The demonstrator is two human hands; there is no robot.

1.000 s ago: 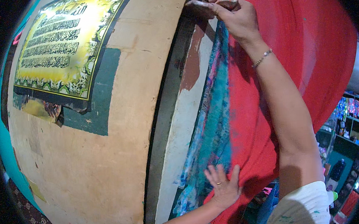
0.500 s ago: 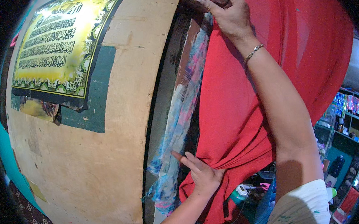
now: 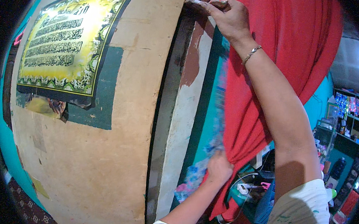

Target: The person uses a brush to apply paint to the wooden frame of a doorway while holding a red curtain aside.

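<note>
Red cloth, matte and soft by its look: the curtain (image 3: 293, 45) hangs right of the painted door post (image 3: 183, 111), its lower part drawn into tight folds. My left hand (image 3: 220, 167) is just right of the post's lower half, fingers curled round the curtain's gathered edge; fingertips hidden, so I cannot tell how firmly they press. My right hand (image 3: 232, 20) is at the post's top, thumb and fingers pinching a small object (image 3: 221, 3), pale and red-flecked; kind unclear. Patterned cloth (image 3: 197, 176), mostly blue, shows between post and curtain.

Handling, judged: curtain limp, not fragile, bunches readily, probably slips little; light at the edge, heavier over its full drop. Best hold: a full fistful at the gathered fold right of the post, red layer only, since the patterned cloth lies close enough to be caught too and looks thinner. Small object seems light and stiff; a fingertip pinch suits it.

Left of the post: tan wooden panel (image 3: 97, 169). Right of the post, past the curtain's lower end: blue basket (image 3: 265, 209).
</note>
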